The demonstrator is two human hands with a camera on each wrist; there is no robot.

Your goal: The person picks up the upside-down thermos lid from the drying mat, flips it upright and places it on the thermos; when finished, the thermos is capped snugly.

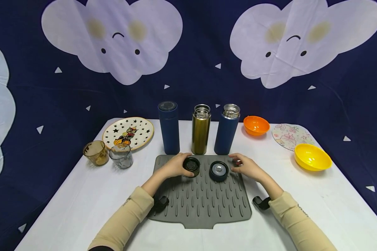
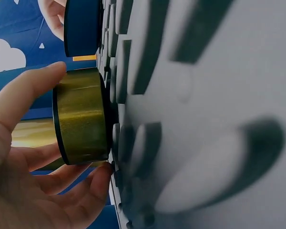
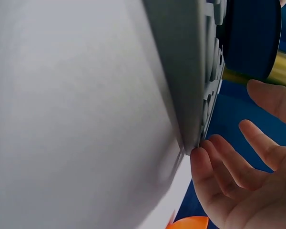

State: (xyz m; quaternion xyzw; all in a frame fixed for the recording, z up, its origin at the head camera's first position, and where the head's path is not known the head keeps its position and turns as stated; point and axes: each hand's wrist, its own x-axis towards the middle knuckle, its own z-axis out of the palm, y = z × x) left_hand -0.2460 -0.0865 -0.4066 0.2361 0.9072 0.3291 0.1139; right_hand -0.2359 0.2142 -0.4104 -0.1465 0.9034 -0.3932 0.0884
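My left hand (image 1: 176, 165) grips a gold bottle lid (image 2: 83, 117), thumb on one side and fingers on the other, down at the grey ribbed mat (image 1: 204, 198). Beside it a dark blue bottle lid (image 1: 219, 171) lies on the mat, its pale inner face up. To the right of that lid my right hand (image 1: 247, 168) hovers over the mat's edge, fingers spread and slightly bent, holding nothing. Behind the mat stand a gold bottle (image 1: 201, 132) and a blue bottle (image 1: 227, 130), both uncapped with steel necks showing, and another blue bottle (image 1: 170, 130) with its lid on.
On the left are an amber glass (image 1: 96, 153), a grey glass (image 1: 121, 157) and a star-patterned plate (image 1: 141, 130). An orange bowl (image 1: 256, 126), a pink-patterned round plate (image 1: 289, 135) and a yellow bowl (image 1: 312, 158) occupy the right side of the white table (image 1: 320, 198).
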